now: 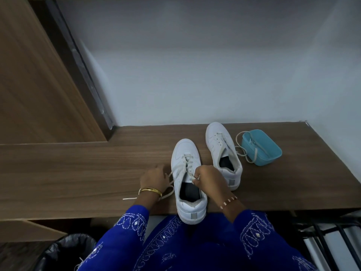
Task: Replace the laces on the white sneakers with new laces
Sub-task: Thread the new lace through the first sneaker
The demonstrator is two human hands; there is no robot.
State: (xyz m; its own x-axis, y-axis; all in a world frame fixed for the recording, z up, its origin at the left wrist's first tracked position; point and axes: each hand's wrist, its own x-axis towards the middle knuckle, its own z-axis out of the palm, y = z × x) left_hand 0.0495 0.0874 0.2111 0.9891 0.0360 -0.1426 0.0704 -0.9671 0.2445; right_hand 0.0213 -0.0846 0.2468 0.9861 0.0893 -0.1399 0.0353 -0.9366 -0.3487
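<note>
Two white sneakers stand on a wooden desk [78, 173]. The near sneaker [188, 182] has its heel over the desk's front edge and carries a cream lace [187, 163] through its lower eyelets. My left hand [154, 179] pinches one end of that lace at the shoe's left side; the loose tail runs under my wrist, its tip [130, 198] lying on the desk. My right hand [207, 179] pinches the other end over the shoe's opening. The far sneaker [222, 151] has bare eyelets.
A small teal tub [261, 147] sits right of the far sneaker, with a lace [241, 151] draped over its rim onto the desk. A wall rises behind the desk and a wooden panel at left. A black-lined bin [66, 249] stands below left.
</note>
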